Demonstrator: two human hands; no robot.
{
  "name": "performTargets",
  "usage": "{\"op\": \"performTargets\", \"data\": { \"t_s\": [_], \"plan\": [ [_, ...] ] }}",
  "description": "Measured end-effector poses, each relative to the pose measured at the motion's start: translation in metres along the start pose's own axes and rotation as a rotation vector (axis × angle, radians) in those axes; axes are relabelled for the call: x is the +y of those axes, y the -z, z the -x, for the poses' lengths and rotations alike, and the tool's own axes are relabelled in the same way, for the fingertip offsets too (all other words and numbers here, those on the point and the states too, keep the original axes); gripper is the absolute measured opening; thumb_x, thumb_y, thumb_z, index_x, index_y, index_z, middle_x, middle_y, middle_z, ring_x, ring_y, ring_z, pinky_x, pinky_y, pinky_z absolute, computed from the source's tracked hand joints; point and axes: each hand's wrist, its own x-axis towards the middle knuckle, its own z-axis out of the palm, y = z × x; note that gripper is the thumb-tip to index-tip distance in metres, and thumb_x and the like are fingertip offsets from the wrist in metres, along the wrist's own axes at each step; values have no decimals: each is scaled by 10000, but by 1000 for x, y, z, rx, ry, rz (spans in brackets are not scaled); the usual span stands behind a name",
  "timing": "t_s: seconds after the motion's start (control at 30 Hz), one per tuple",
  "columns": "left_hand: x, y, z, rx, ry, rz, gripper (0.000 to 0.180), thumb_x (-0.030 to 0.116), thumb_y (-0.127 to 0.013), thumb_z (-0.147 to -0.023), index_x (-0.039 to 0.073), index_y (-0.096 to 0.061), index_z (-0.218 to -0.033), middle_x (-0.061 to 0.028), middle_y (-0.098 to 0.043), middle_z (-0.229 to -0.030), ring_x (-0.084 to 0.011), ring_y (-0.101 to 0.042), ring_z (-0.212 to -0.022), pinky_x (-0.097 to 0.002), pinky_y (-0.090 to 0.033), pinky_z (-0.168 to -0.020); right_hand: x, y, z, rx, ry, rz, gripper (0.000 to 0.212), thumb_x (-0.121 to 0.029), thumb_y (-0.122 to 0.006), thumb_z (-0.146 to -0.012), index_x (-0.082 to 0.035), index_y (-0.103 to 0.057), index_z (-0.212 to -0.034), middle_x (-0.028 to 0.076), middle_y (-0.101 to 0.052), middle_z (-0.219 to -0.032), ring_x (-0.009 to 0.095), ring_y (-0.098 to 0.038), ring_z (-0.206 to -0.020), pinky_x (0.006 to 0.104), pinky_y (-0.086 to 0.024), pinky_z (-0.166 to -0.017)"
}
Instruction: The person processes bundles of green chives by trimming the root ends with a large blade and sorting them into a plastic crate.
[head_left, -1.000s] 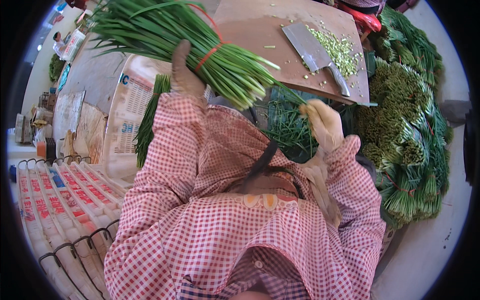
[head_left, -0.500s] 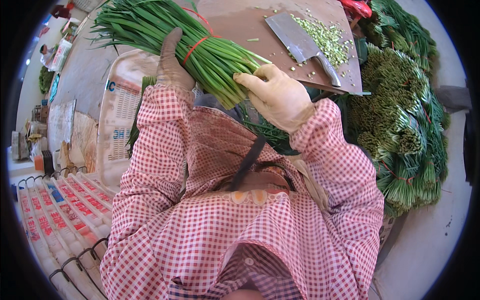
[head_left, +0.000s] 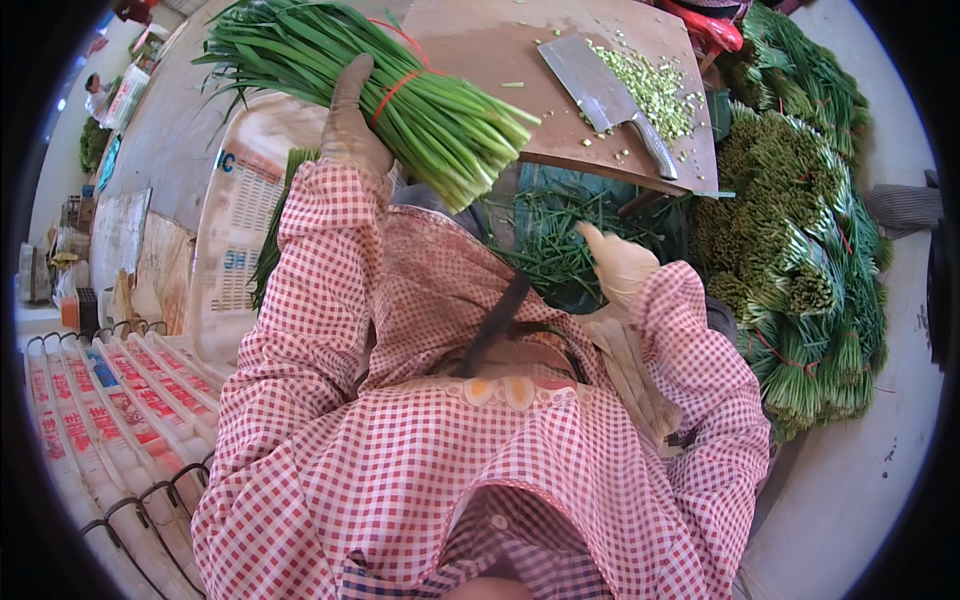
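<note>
In my left hand [head_left: 354, 125], gloved in dull brown, is a thick bundle of green chives [head_left: 432, 118] tied with red bands. The bundle lies slanted in front of me, leaves toward the far left and pale stem ends toward the right. Apart from it, lower right, is my right hand [head_left: 622, 268] in a cream glove; one finger is stretched out, the others are partly hidden, and nothing shows in it. Loose green leaves [head_left: 560, 235] lie just beyond that hand. A cleaver [head_left: 598, 90] rests on the brown board [head_left: 470, 40], beside chopped stem bits [head_left: 655, 95].
Stacked chive bundles [head_left: 800, 220] fill the right side. To the left stand a white plastic basket [head_left: 225, 250] holding greens, and a rack [head_left: 130, 400] of pale slats with red print. The board's near edge [head_left: 600, 172] lies beyond my right hand.
My right hand has let go of the stem ends and moved down and right, toward me. My left hand still holds the bundle, shifted slightly.
</note>
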Motion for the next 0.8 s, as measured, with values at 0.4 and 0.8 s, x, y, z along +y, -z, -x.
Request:
{"op": "performTargets", "data": {
  "t_s": [0.4, 0.8],
  "plan": [
    [-63, -31, 37, -41, 437, -44, 380, 170, -766, -779, 74, -650, -1127, -111, -679, -1069, -278, -671, -909, -442, -597, -789, -33, 18, -15, -111, 392, -1641, 1009, -407, -835, -739, -54, -266, -1494, 94, -542, -1305, 200, -557, -1171, 334, -476, -971],
    [-91, 118, 26, -783, 254, -781, 552, 501, -559, -915, 142, -514, -1332, -113, -580, -1307, -267, -578, -1126, -465, -476, -956, -28, -71, -12, -215, 331, -2276, 535, -334, -613, -913, -42, -500, -1347, 138, -631, -1213, 278, -660, -1042, 478, -554, -896]
  ]
}}
